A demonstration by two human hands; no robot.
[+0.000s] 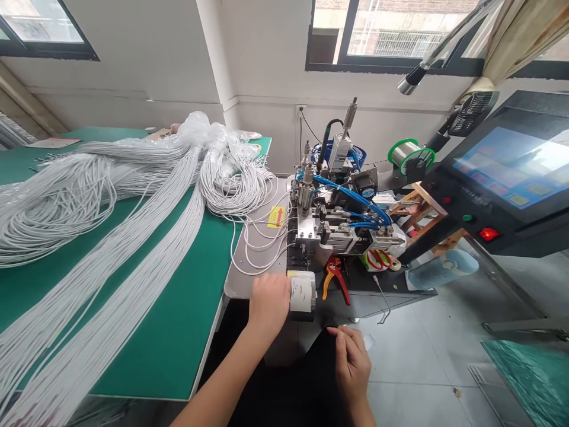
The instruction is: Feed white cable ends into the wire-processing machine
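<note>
My left hand (269, 301) is curled at the front edge of the grey machine plate (249, 270), back of the hand upward. Its fingertips are hidden, so what they hold cannot be made out. Just right of it is a metal box with a worn white label (301, 295). Beyond the hand, loops of thin white cable (249, 246) run across the plate to the benchtop machine (338, 219), which has metal cylinders and blue air tubes. Low over my dark-clothed lap, my right hand (353, 363) is closed, thumb against the bent fingers, with nothing visible in it.
Long bundles of white cable (146, 243) cover much of the green table (178, 338). Red-and-orange cutters (336, 280) lie right of the labelled box. A green-rimmed wire spool (411, 155) and a tilted touchscreen panel (511, 172) stand to the right, above a bluish water jug (444, 270).
</note>
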